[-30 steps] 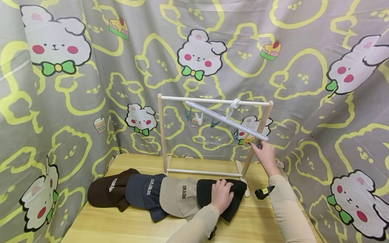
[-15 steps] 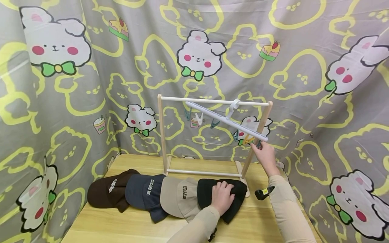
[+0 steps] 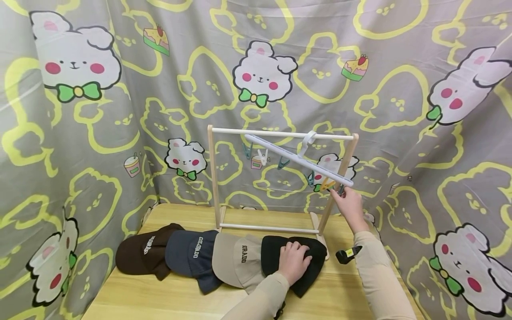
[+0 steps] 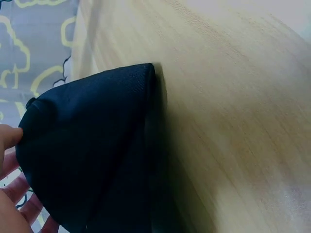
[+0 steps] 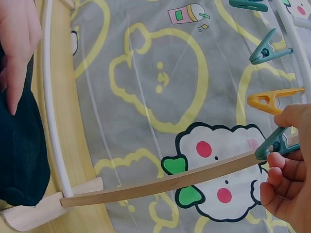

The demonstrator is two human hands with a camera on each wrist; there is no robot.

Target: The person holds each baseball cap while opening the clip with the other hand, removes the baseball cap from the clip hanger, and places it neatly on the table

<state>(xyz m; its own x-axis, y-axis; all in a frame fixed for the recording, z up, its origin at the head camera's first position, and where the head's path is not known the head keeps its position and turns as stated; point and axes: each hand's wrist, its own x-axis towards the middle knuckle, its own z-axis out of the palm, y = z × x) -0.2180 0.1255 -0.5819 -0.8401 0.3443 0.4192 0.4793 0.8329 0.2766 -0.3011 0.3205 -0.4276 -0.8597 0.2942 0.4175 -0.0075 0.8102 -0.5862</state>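
Observation:
A black cap (image 3: 318,255) lies at the right end of a row of caps. My left hand (image 3: 294,262) grips its crown from above, thumb and fingers around the edge in the left wrist view. At the rack's right side my right hand (image 3: 350,206) pinches a teal clothespin (image 5: 276,141) at the low end of a pale blue hanger (image 3: 296,158). The hanger slants down to the right, its hook over the rack's top bar. Beside the pinched pin hangs a yellow clothespin (image 5: 286,91); several other teal pins and a white clothespin (image 3: 262,157) hang further left.
A small wooden rack (image 3: 215,178) with white bars stands behind the caps on the wooden table (image 3: 172,302). Left of the black cap lie a beige cap (image 3: 228,258), a navy cap (image 3: 180,253) and a brown cap (image 3: 134,255). Patterned grey curtains (image 3: 260,26) enclose the table.
My left hand and the black cap have shifted slightly to the right. The right hand stays at the clothespin, and the hanger keeps its slant.

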